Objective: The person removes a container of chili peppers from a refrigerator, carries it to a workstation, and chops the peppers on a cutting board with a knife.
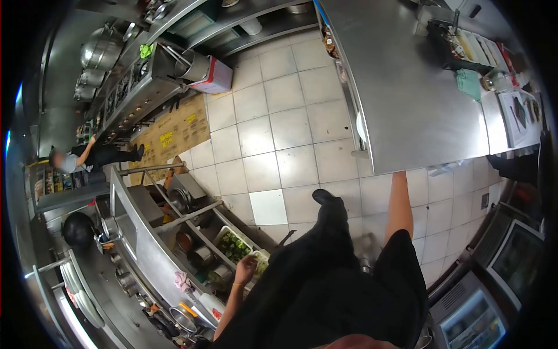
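Observation:
My left hand point(246, 269) hangs beside the lower shelf on the left, in front of a white tub point(260, 263) of pale green leaves. Its fingers look bent, but they are too small and indistinct to tell whether they hold anything. Just beyond is a larger white tub point(220, 235) of dark green leaves point(233, 247). My right forearm point(400, 209) reaches forward, and the steel counter point(418, 99) hides the hand past its near edge.
Pale floor tiles point(296, 128) run between the counter and the shelf rack point(192, 215). Flattened cardboard point(174, 134) lies before the stoves point(133, 87). Another person point(87, 158) stands at far left. Glass-fronted units point(471, 317) stand at lower right, and a container rack point(465, 49) sits on the counter.

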Available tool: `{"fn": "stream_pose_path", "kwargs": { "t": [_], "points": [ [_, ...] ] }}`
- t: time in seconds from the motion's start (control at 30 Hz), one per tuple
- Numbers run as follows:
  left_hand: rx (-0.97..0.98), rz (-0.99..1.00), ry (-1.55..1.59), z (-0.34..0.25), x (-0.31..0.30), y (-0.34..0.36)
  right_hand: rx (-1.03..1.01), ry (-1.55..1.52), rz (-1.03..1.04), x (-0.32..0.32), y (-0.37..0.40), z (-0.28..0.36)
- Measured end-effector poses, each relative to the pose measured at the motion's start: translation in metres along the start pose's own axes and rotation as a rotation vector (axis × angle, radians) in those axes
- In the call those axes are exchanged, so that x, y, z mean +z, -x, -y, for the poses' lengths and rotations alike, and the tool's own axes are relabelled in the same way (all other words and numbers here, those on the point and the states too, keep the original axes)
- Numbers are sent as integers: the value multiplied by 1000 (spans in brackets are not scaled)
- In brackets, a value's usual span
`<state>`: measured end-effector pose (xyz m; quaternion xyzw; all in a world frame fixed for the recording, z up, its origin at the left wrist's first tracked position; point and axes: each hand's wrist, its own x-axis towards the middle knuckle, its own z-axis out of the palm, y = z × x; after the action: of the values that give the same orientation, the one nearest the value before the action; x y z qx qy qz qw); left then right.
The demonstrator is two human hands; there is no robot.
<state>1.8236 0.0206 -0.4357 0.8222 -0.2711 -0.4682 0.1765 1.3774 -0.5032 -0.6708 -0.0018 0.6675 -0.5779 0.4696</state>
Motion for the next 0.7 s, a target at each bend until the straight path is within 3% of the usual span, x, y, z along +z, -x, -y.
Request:
{"fn": "stream_pose_path", "kwargs": {
  "t": [0.1, 0.13, 0.17, 0.2, 0.23, 0.27, 0.33, 0.4, 0.5, 0.57, 0.6, 0.7],
  "points": [
    [123, -28, -14, -46, -9, -18, -91, -41, -4, -85, 13, 15],
    [136, -38, -8, -65, -14, -21, -80, 131, -79, -111, 38, 36],
    [148, -48, 0, -82, -21, -24, -258, 178, 10, -150, 48, 43],
    [258, -89, 17, -92, -26, -27, -161, 166, -25, -178, 82, 72],
    [284, -135, 22, -109, -30, -27, -169, 116, 76, -223, 78, 79],
    [444, -193, -49, -141, -40, -22, -216, 151, 77, -259, 93, 93],
    [555, -306, -49, -196, -60, -13, -282, 192, 68, -289, 117, 140],
    [724, -447, -11, -262, -88, 9, -203, 107, 83, -291, 161, 190],
    [1488, -728, 270, -366, -124, 72, -357, 165, 173, -247, 165, 231],
    [1873, -768, 964, -349, -168, 116, -372, 167, 119, -177, 169, 246],
    [2066, -733, 126, -398, -177, 150, -360, 114, 126, -146, 158, 245],
    [2045, -750, -57, -446, -162, 204, -485, 39, 249, -73, 76, 221]
  ]
}}
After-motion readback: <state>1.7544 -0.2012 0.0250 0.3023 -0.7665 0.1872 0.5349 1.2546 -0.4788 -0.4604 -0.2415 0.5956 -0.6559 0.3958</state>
